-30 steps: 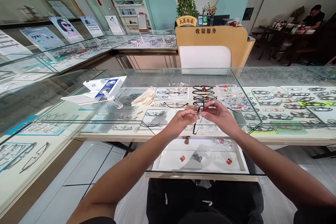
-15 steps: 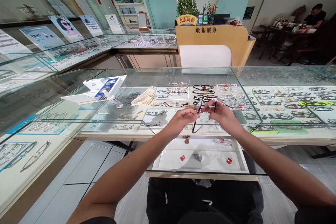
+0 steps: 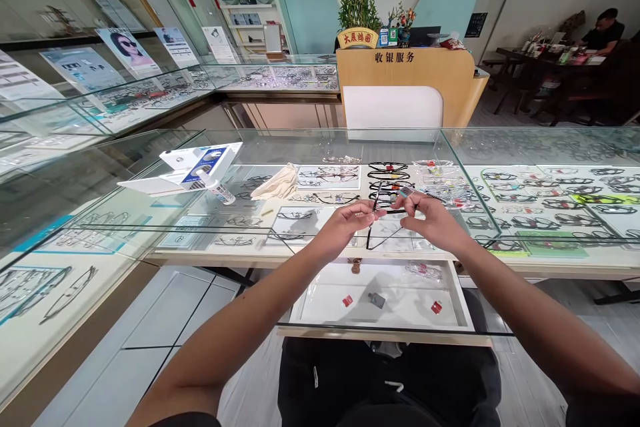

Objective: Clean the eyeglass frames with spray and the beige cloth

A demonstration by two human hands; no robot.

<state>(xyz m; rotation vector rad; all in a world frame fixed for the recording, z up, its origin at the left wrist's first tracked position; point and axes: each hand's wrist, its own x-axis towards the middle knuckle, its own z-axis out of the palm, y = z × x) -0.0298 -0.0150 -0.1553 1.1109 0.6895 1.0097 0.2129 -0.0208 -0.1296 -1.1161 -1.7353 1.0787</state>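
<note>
Over the glass counter, my left hand (image 3: pixel 345 227) pinches a dark pair of eyeglasses (image 3: pixel 370 235) by its frame. The eyeglasses stand on edge, with a thin temple slanting down toward my right hand. My right hand (image 3: pixel 427 217) is closed, its fingers bent around a small clear piece (image 3: pixel 404 193) with a bluish edge. What kind of piece it is cannot be made out. Below both hands, a white drawer (image 3: pixel 325 313) holds two small red pieces, a grey one (image 3: pixel 377 300) and a clear plastic wrap (image 3: pixel 424 270).
Under the glass top lie many eyeglasses in rows (image 3: pixel 535 221). On the glass left of my hands are a beige cloth (image 3: pixel 276 183), a white bottle (image 3: pixel 218 189) and an opened white-and-blue box (image 3: pixel 193 170). A wooden cash desk (image 3: pixel 407 73) stands beyond; a person sits far right.
My right hand has drawn slightly away to the right from the eyeglasses, and the clear piece shows more in its fingers. My left hand has barely moved.
</note>
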